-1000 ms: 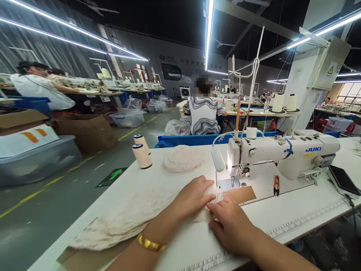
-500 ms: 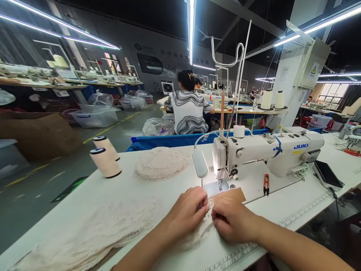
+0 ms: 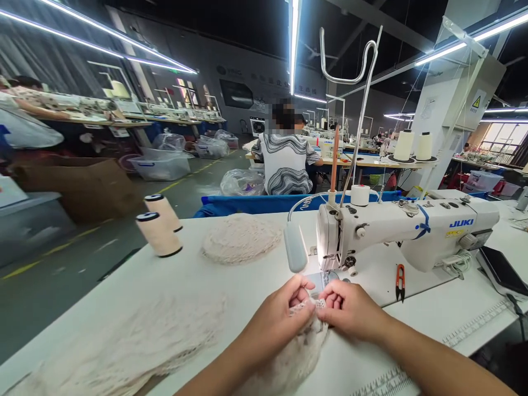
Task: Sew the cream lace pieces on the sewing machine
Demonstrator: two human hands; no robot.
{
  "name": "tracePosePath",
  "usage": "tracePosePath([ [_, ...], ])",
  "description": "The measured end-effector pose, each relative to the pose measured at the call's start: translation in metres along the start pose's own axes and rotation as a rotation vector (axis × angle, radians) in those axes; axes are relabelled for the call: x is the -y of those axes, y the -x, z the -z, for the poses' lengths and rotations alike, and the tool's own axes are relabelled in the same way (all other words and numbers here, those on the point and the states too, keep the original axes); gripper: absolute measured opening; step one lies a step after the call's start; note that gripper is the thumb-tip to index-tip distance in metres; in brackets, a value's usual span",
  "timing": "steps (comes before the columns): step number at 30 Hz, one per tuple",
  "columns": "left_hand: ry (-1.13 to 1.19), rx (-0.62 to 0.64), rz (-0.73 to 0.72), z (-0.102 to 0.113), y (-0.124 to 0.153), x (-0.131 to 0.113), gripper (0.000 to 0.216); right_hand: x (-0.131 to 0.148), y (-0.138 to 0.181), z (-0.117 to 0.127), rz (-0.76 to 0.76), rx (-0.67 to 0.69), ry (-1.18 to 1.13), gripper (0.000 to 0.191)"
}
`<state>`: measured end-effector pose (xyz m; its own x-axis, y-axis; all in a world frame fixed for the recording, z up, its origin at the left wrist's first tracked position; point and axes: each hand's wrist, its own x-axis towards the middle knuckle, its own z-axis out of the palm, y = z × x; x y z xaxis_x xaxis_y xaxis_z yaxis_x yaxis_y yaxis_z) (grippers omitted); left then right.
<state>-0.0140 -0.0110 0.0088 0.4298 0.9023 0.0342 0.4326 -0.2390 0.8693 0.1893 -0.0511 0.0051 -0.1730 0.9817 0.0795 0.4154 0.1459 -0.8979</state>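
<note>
Just in front of the needle of a white sewing machine (image 3: 388, 225), my two hands come close together. Cream lace fabric (image 3: 303, 352) is pinched by my left hand (image 3: 291, 305) and by my right hand (image 3: 346, 308), with its holed edge showing between the fingertips. The rest of the lace hangs down onto the table under my left forearm. A round pile of cream lace (image 3: 241, 239) lies behind my left hand. Further left, a larger stack of lace (image 3: 124, 341) reaches the front of the table.
Orange thread snips (image 3: 400, 283) lie right of the needle area. Two thread cones (image 3: 160, 234) stand at the left table edge. A lamp (image 3: 295, 247) hangs left of the machine head. A phone (image 3: 501, 269) rests far right. A co-worker (image 3: 286, 159) sits ahead, back turned.
My hands have turned and raised the lace edge between the fingertips. The brown piece near the needle is no longer visible. The whole view has shifted slightly, the scene moving right.
</note>
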Motion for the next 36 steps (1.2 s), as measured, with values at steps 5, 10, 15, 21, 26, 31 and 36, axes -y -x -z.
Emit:
tracePosePath([
  [5, 0.027, 0.087, 0.036, 0.004, 0.004, -0.008, 0.036, -0.014, 0.002, -0.003, 0.174, -0.071, 0.02, 0.013],
  [10, -0.052, 0.063, -0.088, 0.003, 0.007, -0.009, 0.038, -0.014, 0.007, -0.005, 0.256, -0.093, 0.025, 0.01],
  [15, -0.124, 0.079, -0.136, -0.001, 0.007, -0.002, 0.044, -0.011, 0.009, -0.006, 0.262, -0.114, 0.058, 0.011],
  [21, -0.204, 0.064, -0.123, -0.002, 0.009, -0.002, 0.048, -0.01, 0.011, -0.01, 0.348, -0.17, 0.164, 0.007],
  [26, -0.099, 0.11, -0.084, -0.004, 0.01, -0.004, 0.04, -0.009, 0.011, -0.009, 0.342, -0.166, 0.2, 0.011],
  [31, 0.04, 0.165, -0.084, -0.006, 0.01, -0.003, 0.041, -0.01, 0.011, -0.009, 0.354, -0.177, 0.177, 0.012],
  [36, 0.041, 0.113, -0.038, -0.003, 0.01, -0.009, 0.038, -0.01, 0.012, -0.009, 0.368, -0.181, 0.19, 0.01],
])
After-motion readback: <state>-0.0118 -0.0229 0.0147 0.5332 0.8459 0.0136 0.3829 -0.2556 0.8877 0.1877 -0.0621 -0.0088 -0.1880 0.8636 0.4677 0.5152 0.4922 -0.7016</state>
